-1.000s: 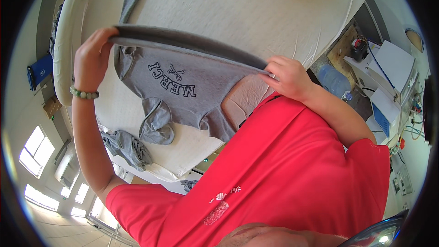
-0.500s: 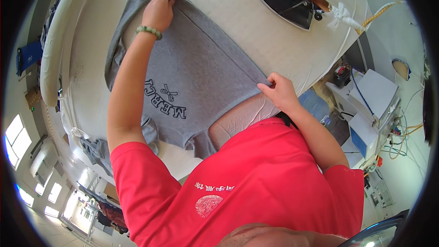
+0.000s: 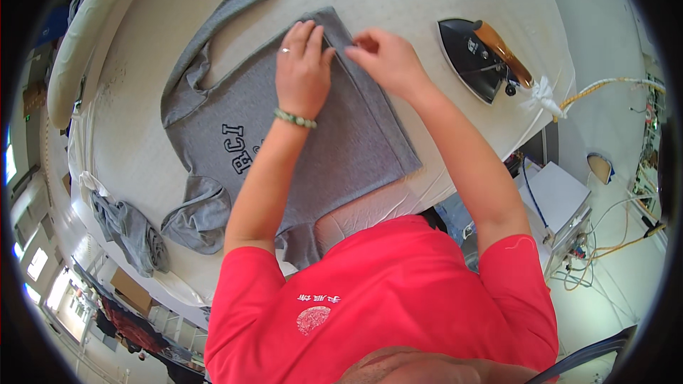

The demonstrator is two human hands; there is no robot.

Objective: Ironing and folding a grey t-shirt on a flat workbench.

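Observation:
A grey sweatshirt (image 3: pixel 334 149) with dark outlined lettering on its front lies spread on the padded white table. Its hem band slants along the right side, and one sleeve (image 3: pixel 213 25) stretches toward the far left. My left hand (image 3: pixel 304 71) rests on the cloth beside the hem band, its fingers out flat. Over the hem's edge, my right hand (image 3: pixel 388 60) has its fingers curled together; whatever may be between the fingertips is hidden. My left forearm covers part of the lettering.
A black iron (image 3: pixel 473 60) with a wooden handle sits on the table at the right, its hose (image 3: pixel 605 85) running off rightward. Another crumpled grey cloth (image 3: pixel 128 231) lies by the left edge. A long padded roll (image 3: pixel 92 43) borders the far left.
Both hands have left their wide-apart grips on the hem and come close together at its far end. The sweatshirt has turned and shifted, and its far sleeve lies more stretched out.

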